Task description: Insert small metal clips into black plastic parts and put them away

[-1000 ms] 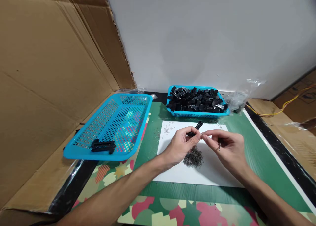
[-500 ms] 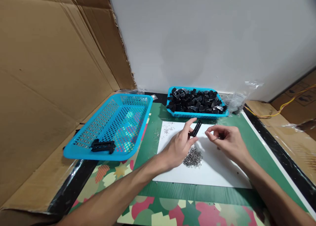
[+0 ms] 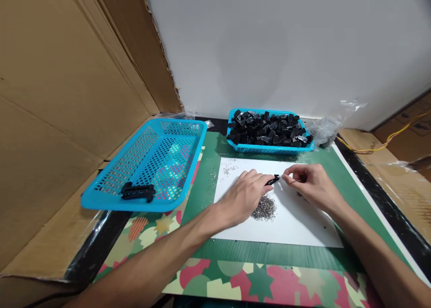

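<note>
My left hand [image 3: 247,191] is closed around a small black plastic part [image 3: 273,180], whose end pokes out past the fingertips toward the right. Thumb and forefinger of my right hand [image 3: 308,182] are pinched together close to that end; what they hold, if anything, is too small to make out. Below the left fingers, a pile of small silvery wire pieces [image 3: 264,208] lies on a white sheet [image 3: 286,231]. More thin wire pieces [image 3: 230,168] are scattered at the sheet's far left corner.
On the left stands a blue basket [image 3: 195,164] with a few black parts [image 3: 138,192] at its near end. A second blue basket [image 3: 269,150], heaped with black pieces, is at the back. Clear plastic bags [image 3: 325,130] lie beside it. Cardboard [image 3: 67,74] walls the left.
My left hand has turned over, tipping the black part from upright to nearly level, pointing right. The right hand's pinch has come close to its end. The view has shifted slightly.
</note>
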Motion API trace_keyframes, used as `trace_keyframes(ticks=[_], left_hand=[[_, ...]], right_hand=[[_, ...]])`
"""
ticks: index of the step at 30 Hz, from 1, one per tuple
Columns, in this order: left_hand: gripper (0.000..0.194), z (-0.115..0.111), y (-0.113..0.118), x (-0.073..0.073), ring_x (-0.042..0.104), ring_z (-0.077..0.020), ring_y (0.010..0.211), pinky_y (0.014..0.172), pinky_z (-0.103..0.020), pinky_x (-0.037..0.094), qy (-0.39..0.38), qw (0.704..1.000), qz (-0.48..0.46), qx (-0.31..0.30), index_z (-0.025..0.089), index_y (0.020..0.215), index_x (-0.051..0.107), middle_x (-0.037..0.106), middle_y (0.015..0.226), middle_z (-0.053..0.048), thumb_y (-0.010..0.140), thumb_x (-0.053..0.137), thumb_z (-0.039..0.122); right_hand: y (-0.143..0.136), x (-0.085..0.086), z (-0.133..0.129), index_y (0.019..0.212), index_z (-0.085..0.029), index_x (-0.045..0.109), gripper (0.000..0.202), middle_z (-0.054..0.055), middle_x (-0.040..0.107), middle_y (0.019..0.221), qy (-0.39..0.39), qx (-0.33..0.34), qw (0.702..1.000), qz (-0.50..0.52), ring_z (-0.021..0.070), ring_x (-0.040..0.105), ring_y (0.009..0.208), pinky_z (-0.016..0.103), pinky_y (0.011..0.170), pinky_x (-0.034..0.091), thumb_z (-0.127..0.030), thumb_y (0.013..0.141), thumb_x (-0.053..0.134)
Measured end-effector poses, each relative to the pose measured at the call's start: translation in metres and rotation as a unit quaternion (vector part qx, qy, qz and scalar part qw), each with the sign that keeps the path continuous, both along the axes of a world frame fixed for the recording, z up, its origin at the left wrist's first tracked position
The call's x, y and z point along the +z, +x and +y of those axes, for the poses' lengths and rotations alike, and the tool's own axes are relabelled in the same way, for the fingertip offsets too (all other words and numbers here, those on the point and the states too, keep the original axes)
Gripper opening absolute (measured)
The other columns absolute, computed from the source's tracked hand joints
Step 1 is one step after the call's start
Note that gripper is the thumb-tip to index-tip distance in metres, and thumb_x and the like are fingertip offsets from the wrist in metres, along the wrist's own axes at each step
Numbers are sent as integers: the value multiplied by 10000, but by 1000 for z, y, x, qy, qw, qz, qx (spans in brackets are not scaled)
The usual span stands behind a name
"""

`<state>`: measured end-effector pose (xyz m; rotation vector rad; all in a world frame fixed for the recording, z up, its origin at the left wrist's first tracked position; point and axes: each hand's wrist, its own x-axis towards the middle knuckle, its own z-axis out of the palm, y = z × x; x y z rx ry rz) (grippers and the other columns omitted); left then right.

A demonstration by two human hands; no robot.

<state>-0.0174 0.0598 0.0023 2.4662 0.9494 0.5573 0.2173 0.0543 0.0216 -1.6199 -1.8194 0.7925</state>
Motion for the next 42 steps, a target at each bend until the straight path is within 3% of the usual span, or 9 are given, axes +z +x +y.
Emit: trace_keyframes(ticks=[12,21,27,33,38,42], left_hand=[[276,1,1,-1,599,-238,1014,908,-376,454,28,999,14,-31,183,1297,634,732,1118,-64,1131,452,308],[292,-1,0,6,582,-227,951,871,-360,452,13,999,12,-30,167,1276,665,719,1038,-68,1132,436,276],[301,-1,2,7,592,-230,963,889,-358,449,10,1000,15,-24,166,1294,663,728,1056,-72,1134,436,278],[320,0,3,6,617,-232,996,909,-370,461,9,1000,8,-19,156,1367,636,741,1094,-70,1125,467,281],[336,1,3,1,630,-245,1062,940,-385,460,24,999,8,-30,159,1407,603,738,1118,-74,1122,482,290],[359,1,3,2,631,-246,1063,942,-386,458,28,999,18,-33,151,1433,589,729,1120,-77,1122,486,299]], right_hand=[[-3,-15,-3,816,-208,796,267,6,607,601,68,-27,990,-118,150,491,553,293,566,341,-426,856,647],[-17,-13,-9,710,-214,721,231,26,641,607,77,-67,987,-123,166,529,548,297,558,363,-393,825,632],[-14,-13,-6,676,-210,677,226,18,621,593,89,-29,989,-111,155,513,541,295,554,352,-364,834,633],[2,-4,-3,840,-204,807,284,12,636,609,68,15,993,-96,160,539,555,299,559,383,-425,906,642],[16,1,2,1013,-184,814,294,86,741,917,168,5,980,-103,198,672,750,316,657,502,-350,1007,572],[22,1,4,1054,-214,815,262,98,750,1065,272,10,951,-145,230,722,902,367,810,570,-278,1042,561]])
